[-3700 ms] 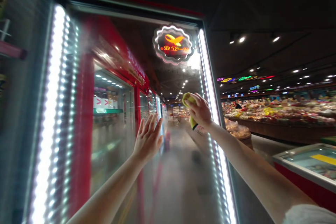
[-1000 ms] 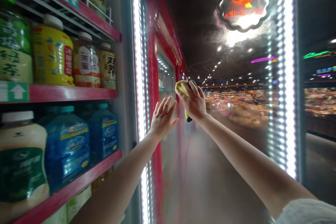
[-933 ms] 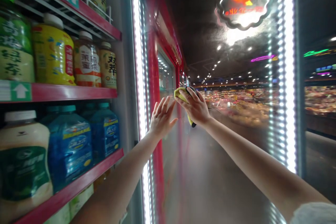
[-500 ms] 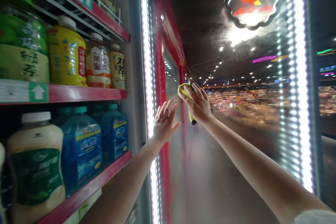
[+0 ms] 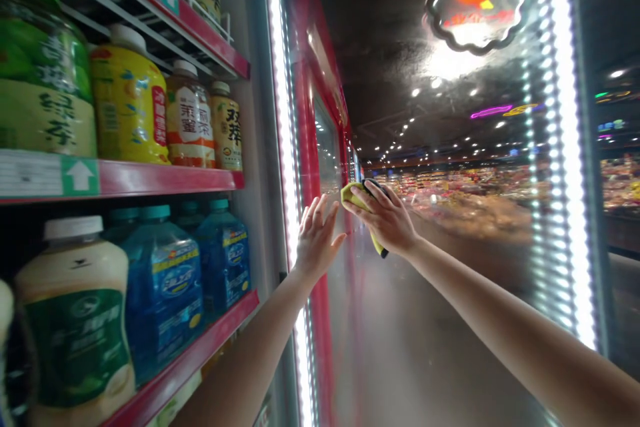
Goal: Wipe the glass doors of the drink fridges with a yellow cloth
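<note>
Cloth (image 5: 353, 195), yellow with a dark edge, lies folded against the middle of the glass door (image 5: 425, 353) in the head view. Our right hand (image 5: 393, 217) clamps it, the fingers laid over its top and one end hanging out below the palm. Our left hand (image 5: 318, 240) holds nothing; it is raised flat at the door, just beside the cloth, fingers a little apart and thumb out. Whether that palm touches the glass we cannot tell.

As for progress, the cloth is at the pane, but we see no clear border between wiped and unwiped glass. A hazy patch shows around the glare under the lit sign (image 5: 477, 3) high on the door, so some of the surface looks smeary to us; how much is done or left we cannot judge.

The door's glass is smooth and shiny, with bright light strips (image 5: 570, 120) down both sides. Left of the door, pink-edged shelves (image 5: 170, 178) carry a yellow bottle (image 5: 127, 100), blue bottles (image 5: 165, 287) and a cream bottle (image 5: 75, 320). Through the door we make out a red cabinet (image 5: 311, 173), and beyond its right edge, blurred displays (image 5: 620, 187) under a dark ceiling with small lamps.
</note>
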Action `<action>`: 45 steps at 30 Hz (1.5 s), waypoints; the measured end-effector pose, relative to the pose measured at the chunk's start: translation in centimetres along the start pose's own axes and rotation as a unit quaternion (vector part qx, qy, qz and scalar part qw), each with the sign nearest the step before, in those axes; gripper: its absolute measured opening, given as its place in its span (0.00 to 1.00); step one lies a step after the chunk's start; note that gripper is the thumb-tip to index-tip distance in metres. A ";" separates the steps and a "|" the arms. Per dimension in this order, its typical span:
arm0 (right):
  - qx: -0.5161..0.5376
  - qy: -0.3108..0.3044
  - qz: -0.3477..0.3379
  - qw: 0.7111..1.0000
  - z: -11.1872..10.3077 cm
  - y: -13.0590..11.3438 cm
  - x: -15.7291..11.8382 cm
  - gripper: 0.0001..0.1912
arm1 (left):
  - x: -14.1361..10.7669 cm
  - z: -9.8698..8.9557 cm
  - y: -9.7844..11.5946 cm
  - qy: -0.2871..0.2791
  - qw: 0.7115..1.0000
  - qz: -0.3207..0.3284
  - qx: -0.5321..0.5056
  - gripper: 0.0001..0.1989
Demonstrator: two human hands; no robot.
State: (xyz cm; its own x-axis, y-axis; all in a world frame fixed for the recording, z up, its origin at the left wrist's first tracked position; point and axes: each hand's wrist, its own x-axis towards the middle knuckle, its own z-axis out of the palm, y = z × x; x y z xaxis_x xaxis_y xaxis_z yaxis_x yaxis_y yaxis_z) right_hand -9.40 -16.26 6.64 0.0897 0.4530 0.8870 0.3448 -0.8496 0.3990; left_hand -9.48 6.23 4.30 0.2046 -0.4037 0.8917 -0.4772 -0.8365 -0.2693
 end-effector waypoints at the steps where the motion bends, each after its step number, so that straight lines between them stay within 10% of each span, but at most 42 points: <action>1: -0.002 0.005 0.003 1.000 -0.1 0.5 -0.3 0.30 | -0.1 -0.2 -0.1 0.002 1.000 0.000 0.004 0.38; 7: -0.006 0.093 0.146 0.985 0.6 0.5 3.9 0.28 | -0.3 -0.6 -0.7 0.023 1.000 -0.005 0.012 0.44; 14: 0.009 0.007 -0.025 1.000 0.2 -2.4 4.6 0.29 | -0.9 -0.8 -0.4 0.036 0.999 -0.024 0.015 0.43; 20: 0.020 0.028 0.092 0.995 0.5 -3.8 7.5 0.26 | -2.1 -1.4 -0.9 0.050 0.998 -0.012 0.020 0.43; 26: 0.030 -0.022 -0.061 0.997 0.4 -4.8 8.8 0.24 | -2.7 -2.0 -1.4 0.038 0.999 -0.011 0.020 0.44; 32: 0.011 0.025 0.045 0.999 0.1 -3.9 12.4 0.23 | -2.8 -2.1 -1.3 0.040 0.999 -0.026 0.005 0.42; 38: 0.013 -0.047 -0.124 0.991 -0.4 -3.7 11.9 0.21 | -2.9 -1.9 -1.6 0.053 0.999 -0.009 0.007 0.44; 45: 0.011 0.006 -0.013 1.000 0.2 -3.6 15.6 0.22 | -2.9 -1.9 -1.4 0.041 0.999 -0.022 0.008 0.42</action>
State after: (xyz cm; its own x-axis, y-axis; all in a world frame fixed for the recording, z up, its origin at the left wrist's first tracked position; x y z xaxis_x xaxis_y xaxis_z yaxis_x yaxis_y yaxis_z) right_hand -9.06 -6.04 18.95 0.0683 0.4720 0.8789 0.3681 -0.8308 0.4175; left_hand -11.00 9.24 2.78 0.1538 -0.3356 0.9294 -0.4557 -0.8587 -0.2346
